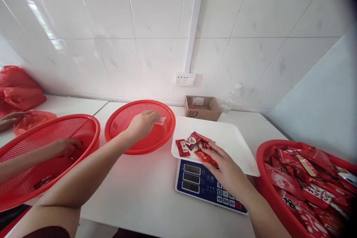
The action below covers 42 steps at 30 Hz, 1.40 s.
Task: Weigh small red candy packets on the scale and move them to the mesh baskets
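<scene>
My left hand [145, 124] is closed over the middle red basket [111, 113], pinching a small clear packet [160, 120] at its fingertips. My right hand [227, 163] reaches over the white tray [228, 134] of a blue digital scale [192, 182]. Its thumb and fingers close around a shiny red snack packet [205, 156] at the tray's near side. Beside those fingers lie more red packets, one with a white label [183, 147]. The scale's display digits are too faint to read.
A red basket heaped with red packets [309, 189] stands at right. At left, another person's hand [68, 147] reaches into a second red basket [92, 122]; a further hand [11, 119] touches red plastic bags [21, 89]. A cardboard box [202, 109] and clear bottle [230, 100] stand by the wall.
</scene>
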Available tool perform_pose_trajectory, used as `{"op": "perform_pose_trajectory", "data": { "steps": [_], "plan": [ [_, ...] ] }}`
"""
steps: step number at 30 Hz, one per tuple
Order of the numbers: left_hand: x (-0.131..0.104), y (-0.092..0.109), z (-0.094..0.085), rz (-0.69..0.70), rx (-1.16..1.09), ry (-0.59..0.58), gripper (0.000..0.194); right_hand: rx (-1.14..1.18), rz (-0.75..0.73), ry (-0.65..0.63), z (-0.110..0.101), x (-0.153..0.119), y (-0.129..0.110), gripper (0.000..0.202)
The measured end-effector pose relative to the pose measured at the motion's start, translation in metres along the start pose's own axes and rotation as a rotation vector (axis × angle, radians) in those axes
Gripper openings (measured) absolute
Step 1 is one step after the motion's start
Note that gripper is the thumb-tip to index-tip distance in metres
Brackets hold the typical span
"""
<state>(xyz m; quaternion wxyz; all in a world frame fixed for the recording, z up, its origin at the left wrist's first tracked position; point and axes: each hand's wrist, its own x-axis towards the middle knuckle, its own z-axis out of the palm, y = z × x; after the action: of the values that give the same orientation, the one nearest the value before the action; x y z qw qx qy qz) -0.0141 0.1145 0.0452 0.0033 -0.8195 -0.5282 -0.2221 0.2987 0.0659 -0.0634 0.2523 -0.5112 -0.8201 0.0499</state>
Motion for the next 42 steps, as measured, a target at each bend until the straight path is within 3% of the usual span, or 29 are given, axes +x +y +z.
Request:
{"op": "perform_pose_trajectory", "data": {
  "steps": [3,7,10,13,17,21,24,26,28,34,39,42],
  "plan": [
    [0.0,0.001,0.008,0.125,0.034,-0.057,0.03,0.014,-0.017,0.03,0.0,0.003,-0.001,0.034],
    [-0.001,0.03,0.042,0.533,0.04,-0.266,0.041,0.022,-0.01,0.023,-0.002,0.007,-0.003,0.036],
    [0.004,0.051,0.059,0.637,0.138,-0.416,0.046,0.027,0.001,0.019,-0.003,0.008,-0.003,0.037],
    [0.013,0.061,0.063,0.616,0.184,-0.452,0.035,0.039,0.002,0.035,-0.003,0.008,-0.003,0.034],
    [0.017,0.058,0.058,0.555,0.163,-0.434,0.028,0.025,0.005,0.024,-0.002,0.006,-0.003,0.035],
    [0.014,0.041,0.042,0.312,0.2,-0.382,0.01,0.021,-0.006,0.027,-0.003,0.006,-0.003,0.036],
    [0.014,0.031,0.027,0.123,0.238,-0.313,0.012,0.033,-0.003,0.032,-0.003,0.007,-0.003,0.035],
    [0.016,0.033,0.024,0.072,0.235,-0.3,0.015,0.039,0.022,0.039,-0.002,0.008,-0.003,0.036],
    [0.019,0.043,0.03,0.093,0.195,-0.326,0.022,0.04,0.049,0.057,-0.001,0.008,-0.001,0.038],
    [0.034,0.086,0.071,0.234,0.065,-0.471,0.04,-0.008,0.034,0.107,0.002,0.006,0.0,0.039],
    [0.043,0.083,0.084,0.261,0.028,-0.56,0.044,-0.031,0.021,0.113,-0.001,0.005,-0.002,0.036],
    [0.041,0.077,0.086,0.257,0.043,-0.55,0.033,-0.023,0.043,0.091,-0.001,0.006,-0.002,0.037]
  ]
}}
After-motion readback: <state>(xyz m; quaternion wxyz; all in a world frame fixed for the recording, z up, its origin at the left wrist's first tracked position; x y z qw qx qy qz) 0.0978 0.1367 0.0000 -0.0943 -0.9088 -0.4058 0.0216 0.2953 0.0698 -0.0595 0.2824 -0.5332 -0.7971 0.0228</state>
